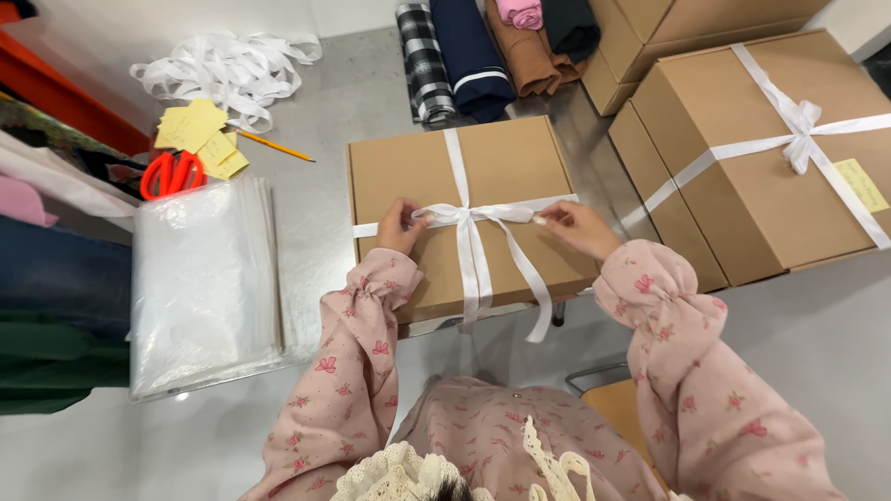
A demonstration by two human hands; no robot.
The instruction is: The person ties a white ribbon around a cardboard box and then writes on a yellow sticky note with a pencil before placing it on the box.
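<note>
Right now both hands work on a white ribbon [471,215] tied across a flat brown cardboard box [506,167] in the middle of the grey table [316,213]: the left hand [401,225] pinches one loop of the bow and the right hand [575,227] pinches the other. To the left lies a stack of clear plastic bags [204,278], with orange scissors [172,173] and yellow notes [197,134] beyond it; a second ribbon-tied box [752,176] sits at the right.

A grey table [316,199] is seen under even light; pale floor [817,343] and a chair seat [617,404] lie beyond its near edge.
</note>
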